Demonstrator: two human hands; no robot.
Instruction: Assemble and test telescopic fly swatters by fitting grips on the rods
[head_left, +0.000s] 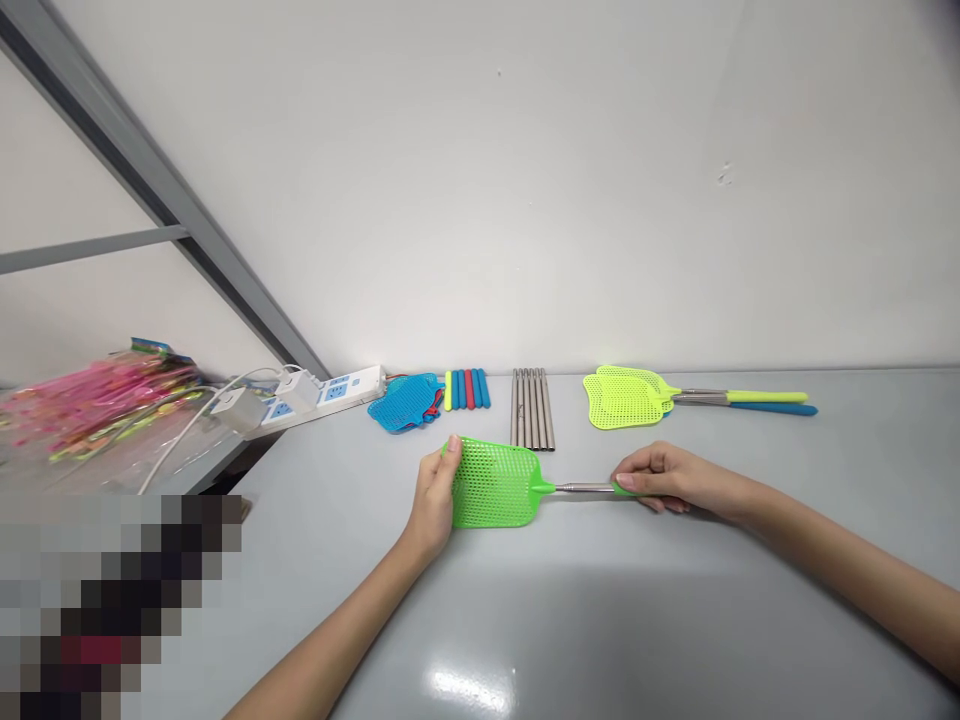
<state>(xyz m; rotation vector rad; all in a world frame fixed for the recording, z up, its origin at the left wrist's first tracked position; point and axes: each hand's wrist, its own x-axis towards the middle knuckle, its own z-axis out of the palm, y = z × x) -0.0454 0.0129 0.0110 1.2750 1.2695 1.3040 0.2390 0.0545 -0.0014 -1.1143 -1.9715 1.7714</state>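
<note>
A green fly swatter point(496, 484) lies across the grey table point(600, 600) in front of me, its mesh head to the left and its metal rod to the right. My left hand point(433, 498) grips the left edge of the mesh head. My right hand point(664, 480) is closed around the green handle at the rod's right end. Both hands hold the swatter just above or on the tabletop.
Along the wall lie blue swatter heads point(405, 402), coloured handles point(466, 389), several metal rods point(532, 408) and finished yellow-green swatters point(626, 396). A white power strip point(330, 394) with plugs sits at the left, beside a pile of pink packaged items point(97, 400).
</note>
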